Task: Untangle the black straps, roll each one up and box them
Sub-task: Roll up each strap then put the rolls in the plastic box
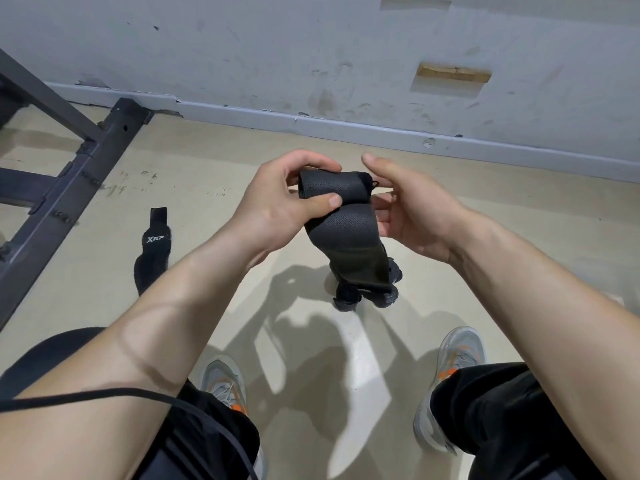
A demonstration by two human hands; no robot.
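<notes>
Leftmost, a dark metal frame [69, 174] stood on the pale floor [214, 161] against the scuffed grey wall [311, 46]. Just to its right a loose black strap [154, 247] with a white printed logo lay flat on the floor, part of it hidden behind the left forearm. Further right, the left hand [287, 199] was raised in mid-air and gripped the rolled strap [341, 220]: its fingers curled over the top of the roll and its thumb pressed on the front, pinning the wound part. The unrolled tail of that strap hung straight down toward a small heap of black straps [367, 296] on the floor between the feet; whether the tail joined the heap could not be told. To the right of the roll, the right hand [408, 209] was held with its palm turned inward and its fingers loosely extended, their tips at the roll's right end, the thumb lifted clear above it and clasping nothing. Higher up on the wall sat a wooden block [453, 73]. Lower down, a grey and orange shoe [457, 358] rested on the floor.
</notes>
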